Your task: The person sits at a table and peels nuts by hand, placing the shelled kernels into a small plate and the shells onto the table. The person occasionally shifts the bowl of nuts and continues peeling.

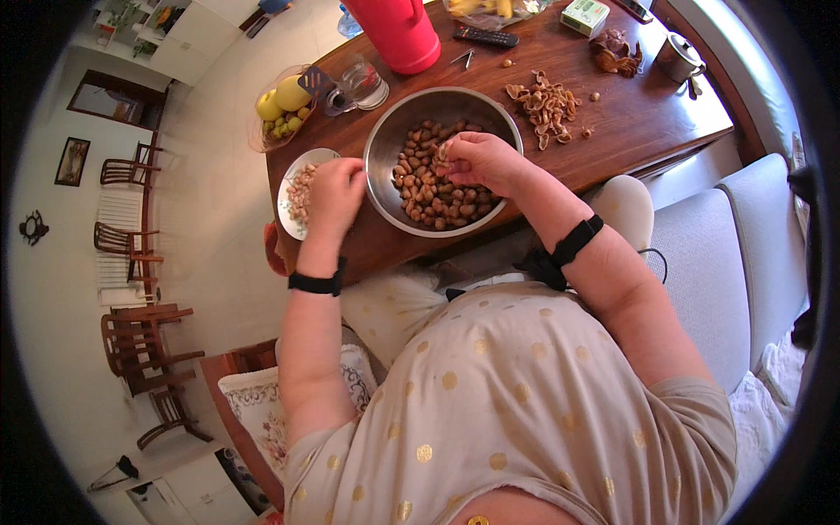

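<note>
A large stainless-steel bowl (384, 200) holds many unshelled peanuts (430, 197). My right hand (482, 161) is over the bowl, its fingertips closed on a peanut shell (443, 156). My left hand (336, 193) is above the right side of a white plate (289, 220), near the bowl's left rim. Shelled peanuts (300, 193) lie on the plate, partly hidden by that hand. The left fingers are curled, and whether they hold anything cannot be seen. Empty peanut shells (545, 108) form a loose pile on the wooden table (617, 125), right of the bowl.
Behind the bowl stand a pink jug (400, 39) and a glass mug (364, 88). A fruit basket (262, 134) is at the left. A remote control (485, 37), nail clippers (467, 59), a small box (584, 18) and a lidded metal cup (679, 58) lie farther back.
</note>
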Tool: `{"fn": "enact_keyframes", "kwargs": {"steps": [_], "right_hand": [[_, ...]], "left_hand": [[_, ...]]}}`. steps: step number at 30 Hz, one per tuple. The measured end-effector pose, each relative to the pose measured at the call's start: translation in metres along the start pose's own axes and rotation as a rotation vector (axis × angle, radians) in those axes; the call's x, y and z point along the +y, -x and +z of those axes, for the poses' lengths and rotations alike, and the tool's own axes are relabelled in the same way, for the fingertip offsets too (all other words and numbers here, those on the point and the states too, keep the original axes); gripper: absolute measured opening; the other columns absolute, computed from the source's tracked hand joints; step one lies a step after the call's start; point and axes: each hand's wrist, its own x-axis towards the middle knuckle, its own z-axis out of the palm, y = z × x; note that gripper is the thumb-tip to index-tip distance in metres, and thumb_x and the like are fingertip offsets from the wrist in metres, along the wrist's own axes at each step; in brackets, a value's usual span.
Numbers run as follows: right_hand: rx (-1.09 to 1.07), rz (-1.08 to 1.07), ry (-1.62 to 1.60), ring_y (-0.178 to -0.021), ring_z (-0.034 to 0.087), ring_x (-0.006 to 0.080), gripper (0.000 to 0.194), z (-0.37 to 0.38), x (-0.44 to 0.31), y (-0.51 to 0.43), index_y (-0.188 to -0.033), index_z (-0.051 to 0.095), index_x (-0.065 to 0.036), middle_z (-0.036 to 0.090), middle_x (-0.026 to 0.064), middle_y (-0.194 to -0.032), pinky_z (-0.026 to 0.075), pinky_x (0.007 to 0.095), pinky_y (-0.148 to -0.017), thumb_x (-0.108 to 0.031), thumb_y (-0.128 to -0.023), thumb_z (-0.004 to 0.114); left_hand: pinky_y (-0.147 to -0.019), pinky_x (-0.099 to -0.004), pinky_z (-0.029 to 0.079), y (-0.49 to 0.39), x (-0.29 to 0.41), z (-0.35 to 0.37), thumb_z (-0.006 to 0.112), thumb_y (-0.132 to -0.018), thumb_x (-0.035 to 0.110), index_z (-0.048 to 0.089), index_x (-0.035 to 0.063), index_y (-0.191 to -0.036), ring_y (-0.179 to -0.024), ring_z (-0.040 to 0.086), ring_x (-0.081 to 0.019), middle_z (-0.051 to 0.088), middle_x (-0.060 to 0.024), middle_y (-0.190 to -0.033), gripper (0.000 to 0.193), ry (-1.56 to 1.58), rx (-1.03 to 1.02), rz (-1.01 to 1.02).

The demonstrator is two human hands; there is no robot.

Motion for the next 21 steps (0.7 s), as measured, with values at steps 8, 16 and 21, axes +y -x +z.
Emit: {"fn": "enact_keyframes", "kwargs": {"steps": [8,16,21], "right_hand": [[-0.061,-0.143,-0.117,-0.083,0.062,0.0159,0.013,-0.022,-0.023,0.012,-0.09,0.056,-0.005,0.06,0.0055,-0.086,0.052,0.0272,-0.072,-0.017,-0.087,0.057],[0.541,-0.36,0.389,-0.08,0.065,0.0163,0.025,-0.124,-0.086,-0.001,-0.106,0.062,0.0,0.066,0.0099,-0.096,0.056,0.0281,-0.064,-0.018,-0.089,0.061],[0.77,-0.265,1.149,-0.089,0.065,0.0243,0.026,-0.167,-0.096,-0.013,-0.107,0.066,-0.005,0.066,0.0118,-0.101,0.053,0.0361,-0.076,-0.019,-0.087,0.057]], "left_hand": [[-0.081,-0.0406,0.048,-0.019,0.074,0.047,0.058,-0.077,0.0,0.062,0.0021,-0.099,-0.094,0.057,-0.0351,0.06,-0.0161,-0.097,0.022,-0.057,-0.48,0.144],[-0.079,-0.041,0.048,-0.012,0.069,0.053,0.061,-0.076,0.0,0.061,0.0004,-0.094,-0.092,0.057,-0.0358,0.057,-0.0172,-0.094,0.018,-0.084,-0.469,0.12],[-0.08,-0.0404,0.048,-0.014,0.074,0.052,0.061,-0.077,0.001,0.062,0.0008,-0.091,-0.09,0.056,-0.0361,0.057,-0.0173,-0.096,0.014,-0.04,-0.513,0.062]]}}
